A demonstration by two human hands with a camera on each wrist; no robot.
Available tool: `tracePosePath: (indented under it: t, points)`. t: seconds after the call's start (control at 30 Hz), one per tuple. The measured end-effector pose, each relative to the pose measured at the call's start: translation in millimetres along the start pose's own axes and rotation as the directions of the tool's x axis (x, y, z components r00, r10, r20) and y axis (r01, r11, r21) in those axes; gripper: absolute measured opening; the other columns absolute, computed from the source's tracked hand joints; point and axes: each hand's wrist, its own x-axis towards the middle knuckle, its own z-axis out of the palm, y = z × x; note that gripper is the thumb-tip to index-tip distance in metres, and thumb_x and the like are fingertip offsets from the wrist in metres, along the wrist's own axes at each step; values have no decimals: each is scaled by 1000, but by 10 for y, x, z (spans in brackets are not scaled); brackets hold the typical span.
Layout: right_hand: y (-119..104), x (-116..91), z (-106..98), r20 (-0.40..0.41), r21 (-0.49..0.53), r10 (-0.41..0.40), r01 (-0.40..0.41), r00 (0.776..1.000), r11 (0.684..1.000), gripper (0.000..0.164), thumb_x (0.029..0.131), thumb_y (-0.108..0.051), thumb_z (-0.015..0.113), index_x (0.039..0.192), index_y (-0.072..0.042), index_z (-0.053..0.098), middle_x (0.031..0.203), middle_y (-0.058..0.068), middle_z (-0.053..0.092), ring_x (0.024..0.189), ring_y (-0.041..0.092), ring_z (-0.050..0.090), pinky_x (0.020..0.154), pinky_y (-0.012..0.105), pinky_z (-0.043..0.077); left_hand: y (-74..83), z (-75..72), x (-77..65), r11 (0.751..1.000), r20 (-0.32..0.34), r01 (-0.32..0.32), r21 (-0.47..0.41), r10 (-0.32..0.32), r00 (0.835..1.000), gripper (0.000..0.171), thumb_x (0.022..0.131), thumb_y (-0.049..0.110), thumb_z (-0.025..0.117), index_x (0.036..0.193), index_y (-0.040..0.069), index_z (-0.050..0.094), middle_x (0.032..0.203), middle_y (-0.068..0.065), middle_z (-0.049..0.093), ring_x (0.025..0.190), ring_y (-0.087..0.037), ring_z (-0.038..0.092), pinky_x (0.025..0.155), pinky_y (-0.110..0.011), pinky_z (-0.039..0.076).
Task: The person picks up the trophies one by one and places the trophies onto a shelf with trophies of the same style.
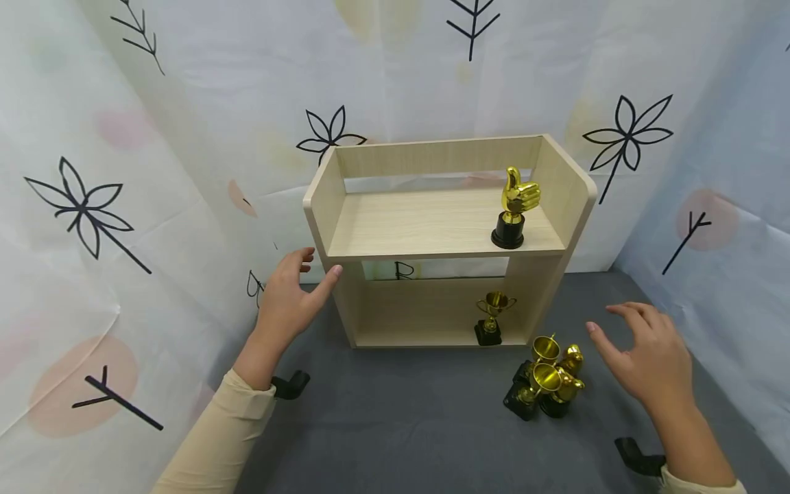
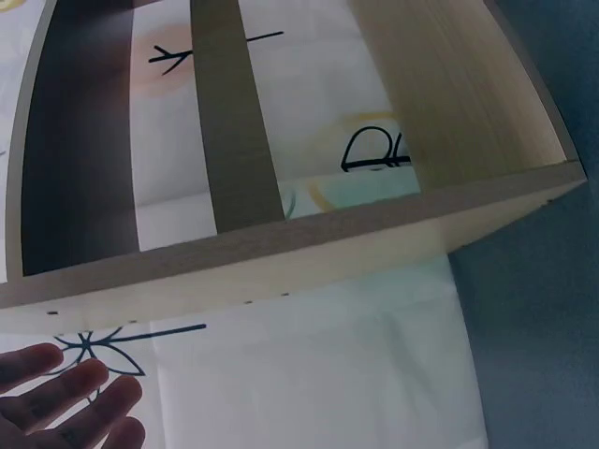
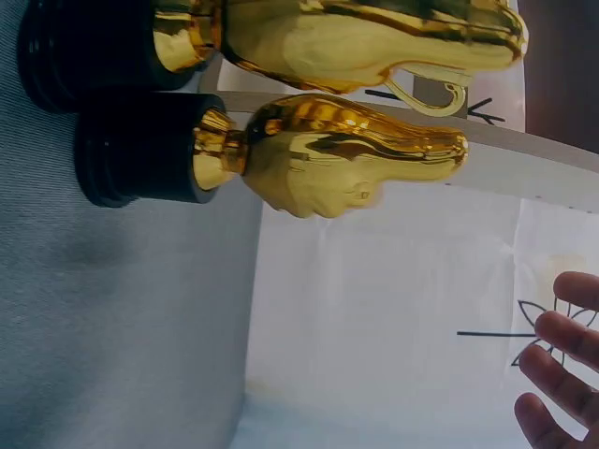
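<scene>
My left hand (image 1: pixel 286 302) is beside the left side of a light wooden two-tier shelf (image 1: pixel 407 219), fingers spread and holding nothing; its thumb overlaps the side panel in the head view. To the right, my empty right hand (image 1: pixel 651 350) hovers with parted, slightly bent fingers. Just left of it, several gold trophies stand in a cluster: two cups, one a front cup (image 1: pixel 546 377), and two thumbs-up figures (image 3: pixel 328 154) on round black bases. Another thumbs-up trophy (image 1: pixel 521 197) stands on the upper tier at the right. Below it, a small gold cup trophy (image 1: pixel 492 312) occupies the lower tier.
A dark grey cloth (image 1: pixel 395 425) covers the table. White patterned fabric (image 1: pixel 247 82) hangs behind the shelf and along both sides. Black wrist mounts (image 1: pixel 291 385) stick out from both forearms.
</scene>
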Motion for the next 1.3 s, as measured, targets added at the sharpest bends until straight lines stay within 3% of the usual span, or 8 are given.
tracePosePath:
  t: [0.23,0.5,1.3]
  points:
    - [-29,-54,13,21,39,20,-20,1000,999,42,91,-31,79,118,1,72,126,29,64,111,54,56,85,72,43,28,18,23,999,-19,26,-27,-27,999,73,99,57,66,146,2,58,144,-19,63,121,-38,67,96,-60,55]
    - [-21,-133,67,100,33,81,-85,992,996,44,94,-36,77,122,-3,71,130,26,62,114,52,55,82,72,44,68,56,97,999,-51,35,-41,-37,998,70,99,57,66,141,2,60,137,-18,67,114,-37,70,91,-57,57]
    - [-19,-319,140,175,59,100,-112,979,992,44,95,-33,78,126,-4,69,130,23,63,113,49,57,82,70,46,98,143,189,988,-63,69,-137,-78,995,65,99,55,66,140,4,60,126,-17,69,104,-32,72,83,-52,58]
